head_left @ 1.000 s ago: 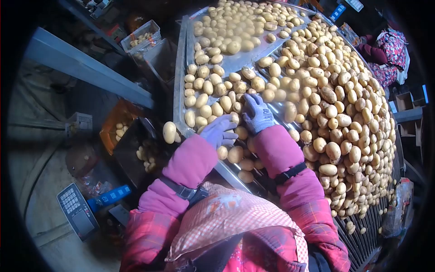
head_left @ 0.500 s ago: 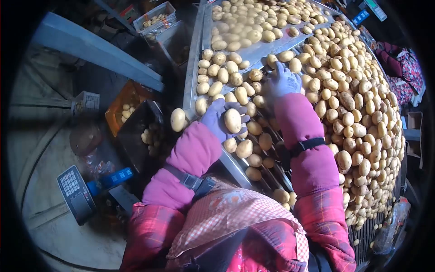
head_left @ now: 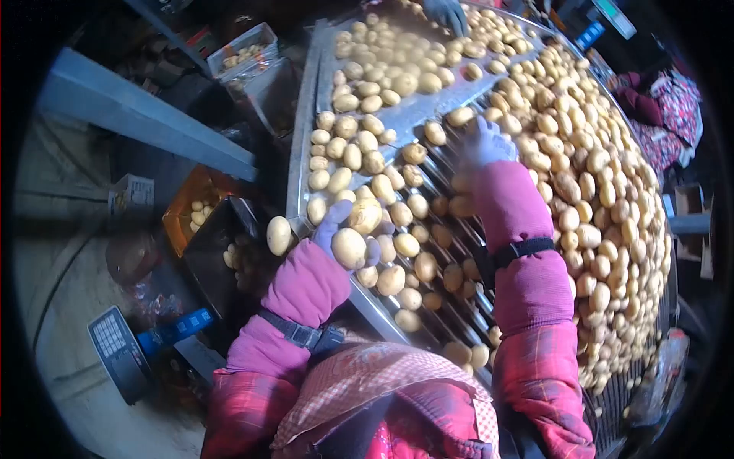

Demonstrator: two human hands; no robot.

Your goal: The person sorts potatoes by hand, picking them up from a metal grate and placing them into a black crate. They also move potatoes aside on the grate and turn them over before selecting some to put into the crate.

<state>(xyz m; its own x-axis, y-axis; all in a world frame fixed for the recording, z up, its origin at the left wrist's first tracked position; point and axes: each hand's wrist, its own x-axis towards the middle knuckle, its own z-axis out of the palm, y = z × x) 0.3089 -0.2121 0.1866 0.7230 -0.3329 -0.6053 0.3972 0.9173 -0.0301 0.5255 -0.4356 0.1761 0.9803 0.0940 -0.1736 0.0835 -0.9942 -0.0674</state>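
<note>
Potatoes (head_left: 581,183) cover a slatted metal table, heaped on the right and looser on the left. My left hand (head_left: 336,233), in a pale purple glove, is curled around a potato (head_left: 349,248) at the table's left edge, with a second, larger potato (head_left: 365,216) against its fingers. My right hand (head_left: 489,144), gloved alike, lies over the bars beside the heap, fingers spread and pointing up the table. Its palm side is hidden; no potato shows in it. A single potato (head_left: 279,236) sits at the left rim, beside my left wrist.
Another person's gloved hand (head_left: 446,15) is at the far end of the table. A patterned sleeve (head_left: 673,115) shows at the far right. To the left are a metal beam (head_left: 145,111), an orange crate (head_left: 191,206), a white crate (head_left: 243,53) and a scale keypad (head_left: 115,344).
A larger potato now lies at my left hand's fingers beside the held one. My right hand has moved slightly down and right. Another person's hand has appeared at the top.
</note>
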